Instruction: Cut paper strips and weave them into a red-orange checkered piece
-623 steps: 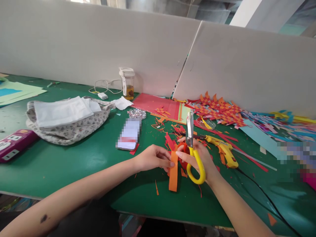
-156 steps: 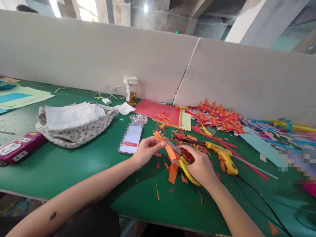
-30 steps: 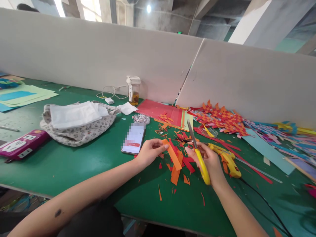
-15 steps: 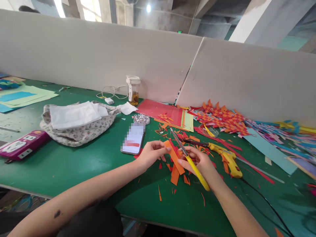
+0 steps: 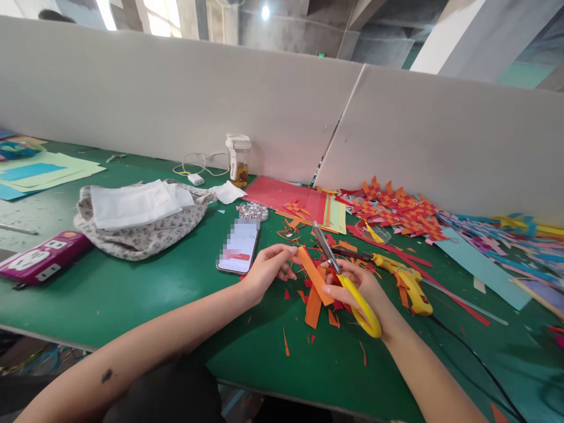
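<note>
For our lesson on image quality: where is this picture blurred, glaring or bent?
Head view: the phone screen is pixelated; ceiling lamp and windows glare; the divider top bows from lens distortion; soft shadow lies under the left hand.

Two bare forearms, no sleeves, no watch, no bracelets, no rings. Left hand (image 5: 268,271) at centre frame, fingers slender, nails short and unpainted. Small dark mark on the left forearm, lower left of the frame. Right hand (image 5: 368,291) right of centre, likewise ungloved. Dark garment at the bottom edge, left of centre.
</note>
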A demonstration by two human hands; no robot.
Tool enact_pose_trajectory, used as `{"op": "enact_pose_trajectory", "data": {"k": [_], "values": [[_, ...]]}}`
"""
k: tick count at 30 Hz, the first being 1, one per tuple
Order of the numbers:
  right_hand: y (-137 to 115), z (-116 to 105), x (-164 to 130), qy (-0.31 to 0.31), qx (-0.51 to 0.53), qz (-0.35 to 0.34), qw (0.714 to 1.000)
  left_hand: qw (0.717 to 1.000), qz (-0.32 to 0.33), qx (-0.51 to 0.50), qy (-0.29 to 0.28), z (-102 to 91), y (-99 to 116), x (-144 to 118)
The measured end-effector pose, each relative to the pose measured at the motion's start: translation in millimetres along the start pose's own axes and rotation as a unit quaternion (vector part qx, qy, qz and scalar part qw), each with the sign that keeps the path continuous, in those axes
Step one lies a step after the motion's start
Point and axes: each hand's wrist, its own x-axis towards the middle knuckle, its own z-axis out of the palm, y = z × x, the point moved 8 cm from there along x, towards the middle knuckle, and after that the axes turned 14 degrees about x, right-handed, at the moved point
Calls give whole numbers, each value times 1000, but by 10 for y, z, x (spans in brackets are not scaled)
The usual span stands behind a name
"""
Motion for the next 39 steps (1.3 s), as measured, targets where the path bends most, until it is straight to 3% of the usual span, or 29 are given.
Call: {"op": "enact_pose_trajectory", "data": {"k": [7,11,19,28,39], "values": [[-82,6,9,-17,-58,-29,998,992,-11,63,-108,242,-65,-41],[-70,18,-7,-9,-38,-5,999,988,-11,82,-133,292,-83,-55],[-61,-11,-16,10,51,8,999,993,-22,84,-82,173,-96,-12],[-28,15,-10,-3,35,34,999,994,-20,84,-74,150,-80,-9],[-22,23,-3,-14,17,17,1000,993,-24,88,-75,155,-78,-15]]}}
